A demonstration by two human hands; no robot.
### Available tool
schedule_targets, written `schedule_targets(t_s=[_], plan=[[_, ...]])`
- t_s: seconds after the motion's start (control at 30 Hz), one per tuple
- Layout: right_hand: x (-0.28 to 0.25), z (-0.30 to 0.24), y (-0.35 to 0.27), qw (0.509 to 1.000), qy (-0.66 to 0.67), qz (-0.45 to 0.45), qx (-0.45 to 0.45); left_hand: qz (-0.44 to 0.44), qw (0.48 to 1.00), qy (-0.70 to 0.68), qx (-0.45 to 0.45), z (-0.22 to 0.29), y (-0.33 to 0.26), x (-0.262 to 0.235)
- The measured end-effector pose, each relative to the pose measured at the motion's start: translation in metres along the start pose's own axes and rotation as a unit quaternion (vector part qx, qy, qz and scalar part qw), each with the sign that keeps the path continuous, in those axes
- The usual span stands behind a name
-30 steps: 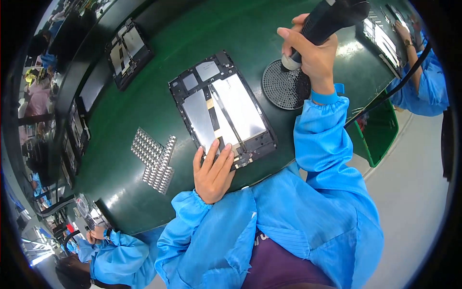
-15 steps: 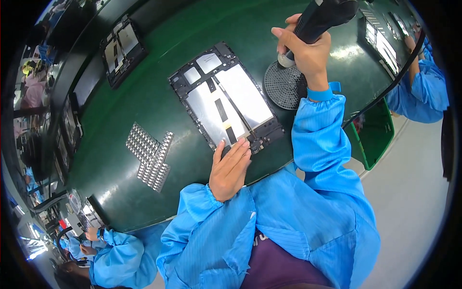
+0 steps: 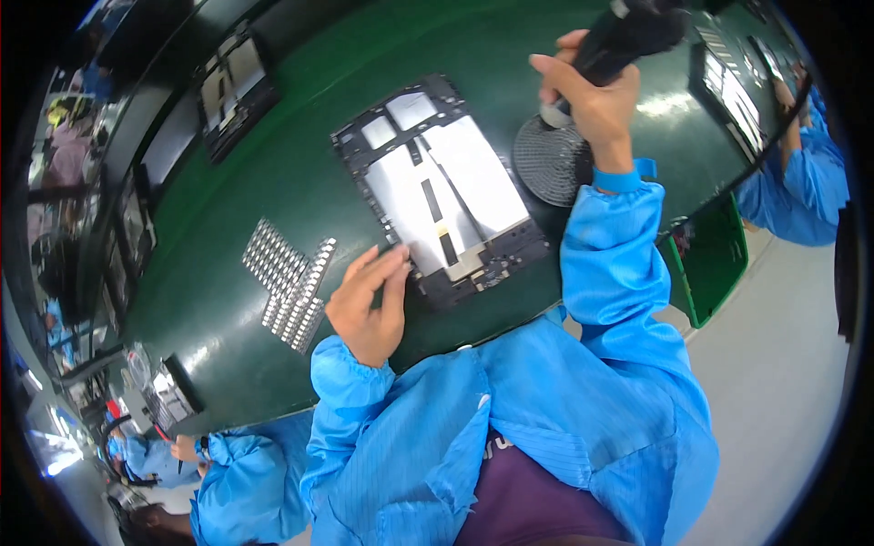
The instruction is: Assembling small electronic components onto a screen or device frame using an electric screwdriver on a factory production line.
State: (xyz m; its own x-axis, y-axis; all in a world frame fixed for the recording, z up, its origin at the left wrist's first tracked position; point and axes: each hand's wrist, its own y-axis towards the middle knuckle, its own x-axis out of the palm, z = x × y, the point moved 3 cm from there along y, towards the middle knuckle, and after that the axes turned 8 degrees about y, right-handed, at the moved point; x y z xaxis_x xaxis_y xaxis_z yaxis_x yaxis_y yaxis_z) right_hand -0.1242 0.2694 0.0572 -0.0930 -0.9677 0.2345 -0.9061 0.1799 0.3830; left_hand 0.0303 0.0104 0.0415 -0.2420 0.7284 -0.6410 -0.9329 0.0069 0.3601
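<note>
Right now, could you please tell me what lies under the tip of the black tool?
A round black dish on the green table. The right hand grips the tool, covering its tip; what the dish holds cannot be seen.

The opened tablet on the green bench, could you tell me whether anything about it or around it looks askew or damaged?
Nothing stands out. The opened tablet lies flat, left hand on its near corner. The right hand holds a black power screwdriver over the round dark pad. The silvery strips lie neatly.
</note>
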Motion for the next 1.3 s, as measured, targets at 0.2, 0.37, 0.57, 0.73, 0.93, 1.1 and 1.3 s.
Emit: schedule_targets(t_s=[0.2, 0.37, 0.57, 0.73, 0.93, 1.1, 1.3], plan=[[-0.002, -0.017, -0.003, 0.997, 0.041, 0.019, -0.054, 0.037, 0.987, -0.052, -0.15, -0.048, -0.001, -0.015], [0.017, -0.027, -0.012, 0.993, 0.09, -0.018, -0.069, 0.002, 0.915, -0.276, -0.295, -0.057, 0.017, -0.001], [0.061, -0.039, -0.032, 0.987, 0.132, -0.082, -0.047, -0.069, 0.92, -0.279, -0.267, -0.068, 0.043, 0.012], [0.093, -0.04, -0.044, 0.975, 0.153, -0.153, -0.052, -0.003, 0.97, -0.177, -0.167, -0.088, 0.051, 0.023], [0.132, -0.033, -0.048, 0.966, 0.14, -0.213, -0.043, -0.075, 0.951, -0.207, -0.215, -0.091, 0.059, 0.018], [0.154, -0.018, -0.049, 0.954, 0.125, -0.265, -0.063, -0.143, 0.946, -0.207, -0.206, -0.092, 0.064, 0.019], [0.172, -0.002, -0.052, 0.963, 0.119, -0.243, 0.002, -0.095, 0.953, -0.196, -0.213, -0.099, 0.068, 0.02]])
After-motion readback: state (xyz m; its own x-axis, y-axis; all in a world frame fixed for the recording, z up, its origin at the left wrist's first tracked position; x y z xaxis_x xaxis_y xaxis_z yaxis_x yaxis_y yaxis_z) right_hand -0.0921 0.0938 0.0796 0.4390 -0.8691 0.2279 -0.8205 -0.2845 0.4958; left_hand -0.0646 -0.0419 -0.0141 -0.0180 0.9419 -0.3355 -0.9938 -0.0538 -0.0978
